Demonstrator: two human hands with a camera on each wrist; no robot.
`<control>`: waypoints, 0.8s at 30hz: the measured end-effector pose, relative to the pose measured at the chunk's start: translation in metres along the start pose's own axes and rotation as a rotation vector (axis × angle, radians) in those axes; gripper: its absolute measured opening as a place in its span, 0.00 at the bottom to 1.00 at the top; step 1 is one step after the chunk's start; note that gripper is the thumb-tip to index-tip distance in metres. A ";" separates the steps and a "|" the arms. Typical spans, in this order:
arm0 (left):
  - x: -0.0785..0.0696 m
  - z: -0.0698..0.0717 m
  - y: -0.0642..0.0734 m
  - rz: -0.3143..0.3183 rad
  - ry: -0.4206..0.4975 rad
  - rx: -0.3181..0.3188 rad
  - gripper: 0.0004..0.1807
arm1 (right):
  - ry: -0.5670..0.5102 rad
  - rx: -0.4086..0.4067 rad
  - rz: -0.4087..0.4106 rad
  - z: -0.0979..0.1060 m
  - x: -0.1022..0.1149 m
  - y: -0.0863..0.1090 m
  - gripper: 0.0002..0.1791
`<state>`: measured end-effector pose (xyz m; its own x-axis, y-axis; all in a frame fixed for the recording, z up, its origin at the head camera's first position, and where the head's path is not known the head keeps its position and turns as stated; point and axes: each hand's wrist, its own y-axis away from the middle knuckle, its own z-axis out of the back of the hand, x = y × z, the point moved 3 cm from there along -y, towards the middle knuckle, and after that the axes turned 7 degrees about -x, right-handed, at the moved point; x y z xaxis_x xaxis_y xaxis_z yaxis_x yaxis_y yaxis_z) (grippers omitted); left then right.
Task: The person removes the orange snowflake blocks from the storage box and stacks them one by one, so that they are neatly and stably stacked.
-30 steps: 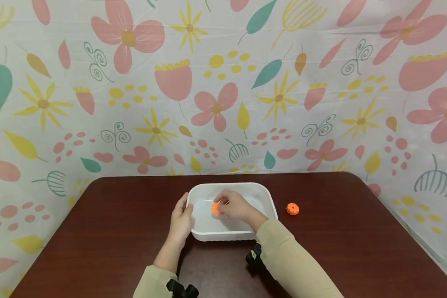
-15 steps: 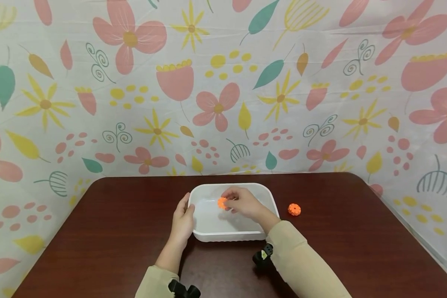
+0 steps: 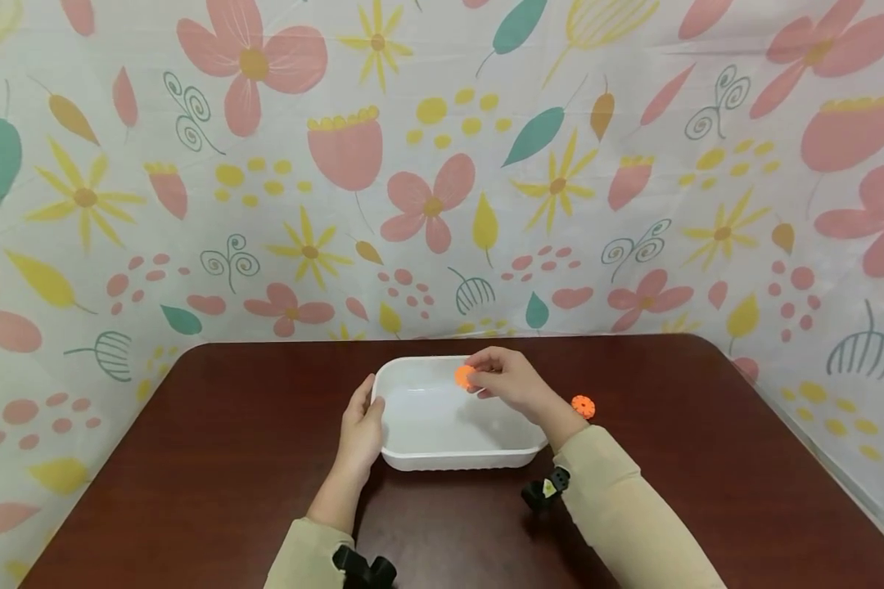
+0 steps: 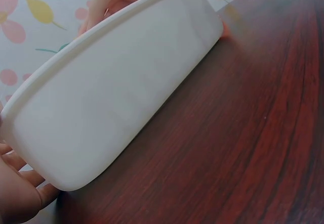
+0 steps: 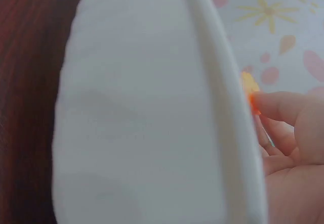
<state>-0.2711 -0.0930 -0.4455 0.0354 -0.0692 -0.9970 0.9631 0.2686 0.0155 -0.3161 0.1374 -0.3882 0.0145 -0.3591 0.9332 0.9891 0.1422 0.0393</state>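
A white rectangular plastic basin sits on the table, its inner floor bare where it shows. My left hand grips its left side, the thumb at the rim and the fingers along the outer wall. Above the basin's back right part, my right hand pinches an orange notched disc between thumb and fingers. In the right wrist view, that orange disc shows beyond the basin's rim, partly hidden by it. A similar orange disc with small holes lies on the table right of the basin, close to my right forearm.
The dark brown wooden table spreads around the basin on all sides. Behind it hangs a flower-printed cloth. Black camera mounts sit on both wrists.
My right hand has risen from low inside the basin and moved right and back, carrying the orange disc. My left hand keeps its hold on the basin.
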 end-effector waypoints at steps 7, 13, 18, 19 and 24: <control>0.003 -0.001 0.000 0.015 0.015 0.003 0.27 | -0.058 -0.027 -0.009 0.016 -0.002 0.002 0.14; 0.002 -0.001 0.002 -0.034 -0.005 -0.017 0.27 | -0.060 -0.069 -0.031 0.026 -0.007 0.003 0.16; 0.004 -0.001 -0.001 -0.005 0.015 -0.009 0.27 | -0.084 -0.092 -0.031 0.033 -0.009 0.003 0.17; 0.005 -0.001 -0.002 0.003 0.014 -0.005 0.27 | -0.088 -0.098 -0.030 0.034 -0.009 0.003 0.17; 0.005 -0.001 -0.003 0.013 0.007 0.003 0.27 | -0.100 -0.128 -0.037 0.041 -0.011 0.004 0.17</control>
<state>-0.2741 -0.0937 -0.4506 0.0462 -0.0585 -0.9972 0.9633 0.2667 0.0290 -0.3180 0.1801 -0.3839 -0.0309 -0.2672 0.9632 0.9994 0.0092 0.0346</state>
